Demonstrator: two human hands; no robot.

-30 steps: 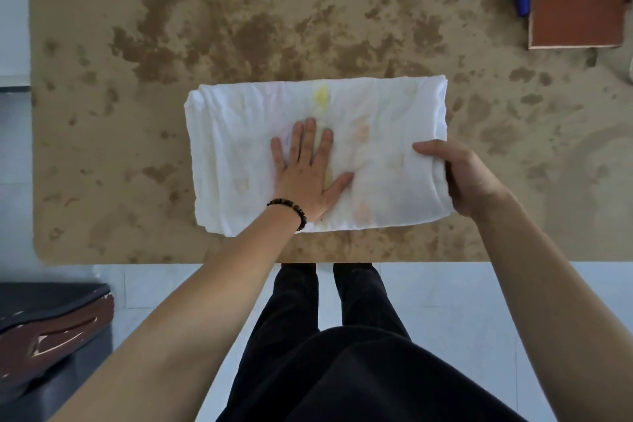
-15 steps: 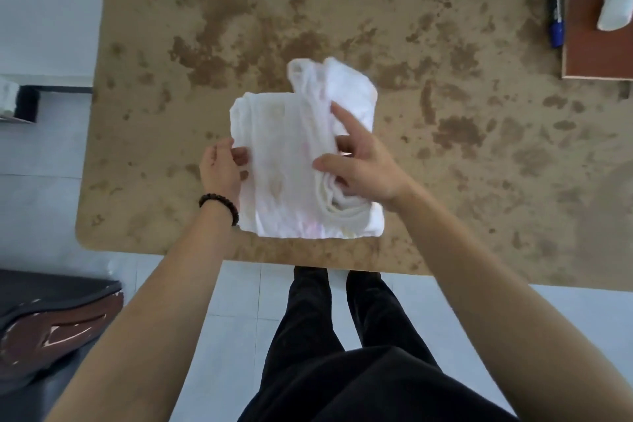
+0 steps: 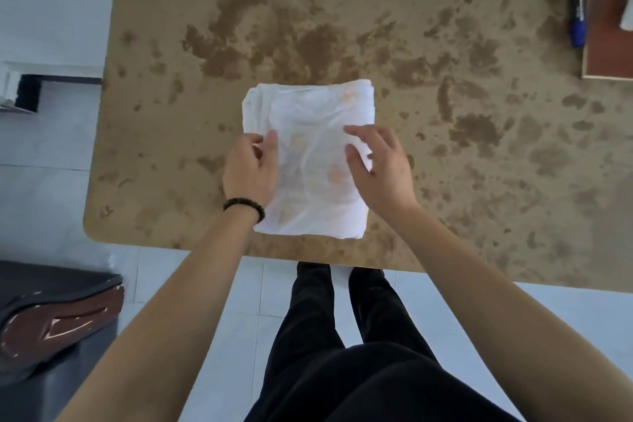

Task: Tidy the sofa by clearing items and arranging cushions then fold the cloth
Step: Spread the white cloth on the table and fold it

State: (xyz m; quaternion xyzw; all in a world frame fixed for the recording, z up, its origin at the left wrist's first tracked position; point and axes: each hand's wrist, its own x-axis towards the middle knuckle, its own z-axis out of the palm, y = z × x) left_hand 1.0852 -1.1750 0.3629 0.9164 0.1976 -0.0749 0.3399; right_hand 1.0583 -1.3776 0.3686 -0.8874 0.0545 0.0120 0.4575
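A white cloth (image 3: 308,134) with faint orange and yellow stains lies folded into a compact rectangle on the mottled brown table (image 3: 479,147), close to the near edge. My left hand (image 3: 248,169), with a black bead bracelet at the wrist, sits at the cloth's left edge, thumb on top and fingers curled around the edge. My right hand (image 3: 380,168) rests over the cloth's right side with its fingers spread, holding nothing.
A blue marker (image 3: 577,7) and a reddish-brown board (image 3: 608,31) with a white object (image 3: 627,15) on it lie at the table's far right. A dark sofa arm with brown trim (image 3: 51,319) stands at the lower left. My legs stand on white floor tiles.
The cloth went from a wide rectangle to half that width: my right hand carried its right side over to the left and laid it flat. My left hand shifted to the left edge.
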